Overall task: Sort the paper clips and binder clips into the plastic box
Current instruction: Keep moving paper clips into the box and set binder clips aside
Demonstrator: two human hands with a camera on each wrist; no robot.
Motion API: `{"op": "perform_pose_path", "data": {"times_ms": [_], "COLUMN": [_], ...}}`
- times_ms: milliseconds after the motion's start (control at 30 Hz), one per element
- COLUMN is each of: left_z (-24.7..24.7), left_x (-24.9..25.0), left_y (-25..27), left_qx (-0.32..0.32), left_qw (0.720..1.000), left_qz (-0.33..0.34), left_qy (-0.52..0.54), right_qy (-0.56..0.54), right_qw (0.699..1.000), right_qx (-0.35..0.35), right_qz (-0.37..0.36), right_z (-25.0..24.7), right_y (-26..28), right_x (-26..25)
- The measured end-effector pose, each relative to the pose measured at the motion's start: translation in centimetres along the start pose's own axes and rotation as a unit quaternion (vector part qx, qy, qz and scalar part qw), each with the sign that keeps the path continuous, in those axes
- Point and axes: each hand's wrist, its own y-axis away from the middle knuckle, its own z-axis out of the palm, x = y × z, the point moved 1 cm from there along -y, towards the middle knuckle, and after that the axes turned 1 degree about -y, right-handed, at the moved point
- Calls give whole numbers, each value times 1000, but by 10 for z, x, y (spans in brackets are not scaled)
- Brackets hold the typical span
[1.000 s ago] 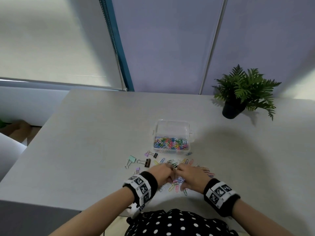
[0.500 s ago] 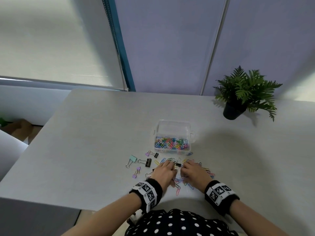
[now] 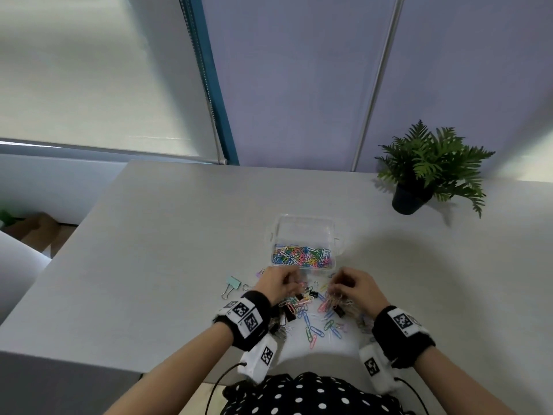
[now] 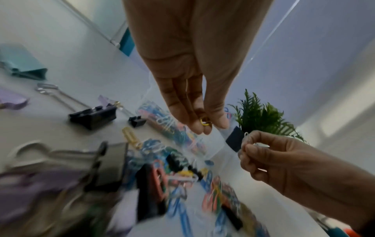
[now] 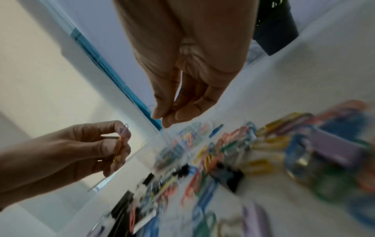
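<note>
The clear plastic box (image 3: 302, 232) stands mid-table, its near compartment full of coloured paper clips (image 3: 302, 256). Just in front of it lies a loose pile of paper clips and black binder clips (image 3: 311, 310). My left hand (image 4: 205, 126) hovers over the pile's left side, fingertips pinching a yellow paper clip (image 4: 205, 122). Over the right side, my right hand (image 5: 164, 118) pinches a thin pale paper clip (image 4: 246, 136). Both hands (image 3: 278, 284) (image 3: 350, 284) are level with the box's near wall.
A mint binder clip (image 3: 232, 285) and a black binder clip (image 4: 93, 116) lie left of the pile. A potted fern (image 3: 419, 178) stands at the back right. The table's near edge runs just under my wrists.
Both hands have lifted off the pile and moved apart and forward toward the box, each with a pinched paper clip. The pile between them now shows.
</note>
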Motion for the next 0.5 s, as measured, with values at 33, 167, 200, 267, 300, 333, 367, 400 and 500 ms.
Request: {"op": "perform_pose_path", "data": {"times_ms": [33, 167, 200, 267, 300, 333, 367, 400, 500], "left_z": [-5, -20, -22, -24, -24, -23, -22, -23, -26], "left_x": [4, 20, 22, 25, 24, 23, 21, 20, 12], "left_y": [-6, -37, -45, -59, -63, -66, -67, -65, -49], "left_qx": [12, 62, 75, 75, 59, 39, 22, 11, 20], "left_qw": [1000, 998, 997, 997, 998, 999, 999, 999, 998], "left_qz": [-6, -16, -17, -17, -16, -13, -8, -1, 40], "left_qy": [14, 9, 7, -2, -10, -20, -29, -34, -49], "right_qy": [-2, 24, 34, 58, 76, 101, 133, 166, 274], "right_qw": [1000, 997, 996, 993, 992, 990, 987, 983, 958], "right_qx": [11, 65, 78, 95, 95, 91, 82, 70, 44], "right_qz": [-2, -32, -38, -41, -37, -33, -27, -24, -75], "right_z": [-2, -6, -6, -4, -2, -1, 1, 2, 4], "right_y": [-5, -34, -42, -56, -61, -66, -68, -69, -58], "right_x": [-5, -25, -28, -30, -31, -31, -31, -31, -32]}}
